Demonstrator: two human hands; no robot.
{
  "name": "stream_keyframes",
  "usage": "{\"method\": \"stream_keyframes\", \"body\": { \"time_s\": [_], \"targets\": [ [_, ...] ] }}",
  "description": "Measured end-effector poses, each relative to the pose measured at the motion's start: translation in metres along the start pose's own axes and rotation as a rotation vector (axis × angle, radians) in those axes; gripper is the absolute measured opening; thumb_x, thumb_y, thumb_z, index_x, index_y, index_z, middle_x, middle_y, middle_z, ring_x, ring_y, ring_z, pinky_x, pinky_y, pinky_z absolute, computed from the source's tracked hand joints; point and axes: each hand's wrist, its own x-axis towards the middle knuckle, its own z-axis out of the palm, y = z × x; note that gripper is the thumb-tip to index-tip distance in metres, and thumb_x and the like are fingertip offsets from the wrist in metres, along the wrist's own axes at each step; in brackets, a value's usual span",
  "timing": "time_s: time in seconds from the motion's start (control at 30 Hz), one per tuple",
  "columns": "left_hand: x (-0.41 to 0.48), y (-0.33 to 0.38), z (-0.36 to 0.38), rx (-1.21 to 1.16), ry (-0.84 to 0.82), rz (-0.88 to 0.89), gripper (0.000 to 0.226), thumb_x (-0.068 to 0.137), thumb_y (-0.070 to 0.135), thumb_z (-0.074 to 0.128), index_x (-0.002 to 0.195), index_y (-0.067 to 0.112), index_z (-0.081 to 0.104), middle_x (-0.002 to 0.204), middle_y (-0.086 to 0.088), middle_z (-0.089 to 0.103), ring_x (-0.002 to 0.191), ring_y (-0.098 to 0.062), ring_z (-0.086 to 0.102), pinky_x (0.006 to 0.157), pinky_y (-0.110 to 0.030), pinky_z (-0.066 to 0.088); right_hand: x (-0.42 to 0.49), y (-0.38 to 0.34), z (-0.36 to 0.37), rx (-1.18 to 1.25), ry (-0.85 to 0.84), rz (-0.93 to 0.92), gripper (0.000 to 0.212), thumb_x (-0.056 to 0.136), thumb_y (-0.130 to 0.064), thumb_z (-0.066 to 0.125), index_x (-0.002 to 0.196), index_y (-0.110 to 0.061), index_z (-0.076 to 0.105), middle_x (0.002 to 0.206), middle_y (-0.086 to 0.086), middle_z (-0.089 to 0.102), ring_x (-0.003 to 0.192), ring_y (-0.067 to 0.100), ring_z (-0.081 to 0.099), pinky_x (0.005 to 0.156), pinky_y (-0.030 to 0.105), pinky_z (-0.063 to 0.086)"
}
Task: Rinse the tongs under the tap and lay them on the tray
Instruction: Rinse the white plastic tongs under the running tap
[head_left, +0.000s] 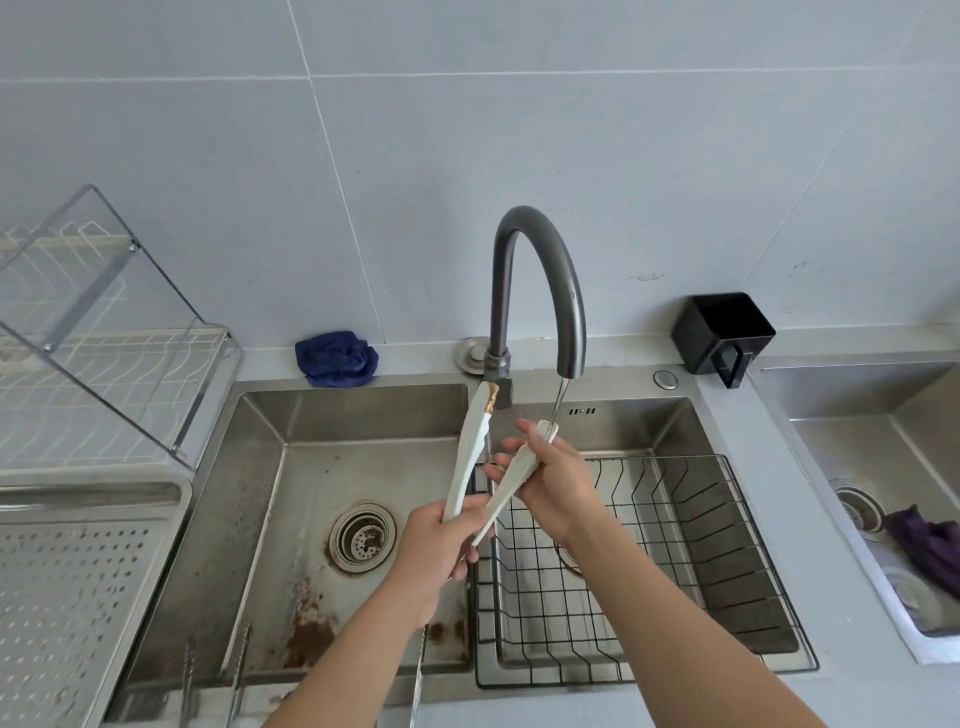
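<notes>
Plainly, you are in the rinsing part of the job, not past it. Your left hand (441, 545) grips the white tongs (470, 457) at their hinge end, fingers curled round the joined handles, just below the middle of the frame. Your right hand (558, 480) pinches one arm of the tongs near its tip and holds that tip up into the thin stream of water (559, 400) falling from the tap (540, 270). The tongs are spread in a V above the sink (291, 493), over the edge of the wire basket (675, 545).

The other arm points up toward the tap's base, outside the stream, and its tip carries a brown smear (491, 397). It may be food residue, though it is too small here to be sure.

So, as I judge it, one tip is getting water and the other is not yet clean. What is left for you is to bring the soiled tip under the stream. After that, carry the tongs to the perforated tray (78, 571) at the lower left of the frame, well apart from your hands, and lay them there.
</notes>
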Motion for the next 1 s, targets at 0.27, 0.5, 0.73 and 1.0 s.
{"method": "stream_keyframes", "body": {
  "time_s": [0.27,0.5,0.73,1.0],
  "targets": [
    [0.002,-0.004,0.003,-0.178,-0.026,-0.044,0.014,0.089,0.009,0.073,0.1,0.016,0.08,0.074,-0.011,0.072,0.05,-0.015,0.05,0.037,-0.022,0.028,0.0,0.005,0.003,0.293,-0.133,-0.038,0.025,0.1,-0.029,0.059,0.118,-0.013,0.065,0.077,0.004,0.056,0.065,0.018,0.052,0.066,0.033,0.055],
    [0.004,-0.011,0.003,-0.25,-0.068,-0.167,0.021,0.094,0.023,0.07,0.103,0.004,0.069,0.076,-0.018,0.071,0.047,-0.017,0.048,0.034,-0.02,0.028,0.003,-0.005,0.018,0.305,-0.044,0.031,0.039,0.102,-0.043,0.055,0.074,-0.015,0.057,0.063,-0.003,0.038,0.05,0.012,0.033,0.045,0.024,0.038],
    [0.009,-0.018,-0.006,-0.211,0.018,-0.206,0.031,0.099,0.034,0.062,0.099,0.003,0.066,0.06,-0.01,0.064,0.04,-0.017,0.047,0.033,-0.018,0.027,-0.008,-0.015,0.022,0.013,-0.071,-0.098,0.035,0.1,-0.041,0.061,0.084,-0.01,0.063,0.067,0.005,0.056,0.055,0.017,0.052,0.054,0.03,0.05],
    [0.017,-0.014,0.005,-0.217,0.06,-0.217,0.04,0.099,0.047,0.058,0.103,0.007,0.061,0.052,-0.008,0.06,0.037,-0.015,0.044,0.031,-0.019,0.029,-0.015,-0.006,0.018,0.108,-0.276,-0.068,0.011,0.102,-0.019,0.059,0.107,-0.008,0.059,0.084,0.01,0.06,0.072,0.022,0.058,0.068,0.035,0.053]
  ]
}}
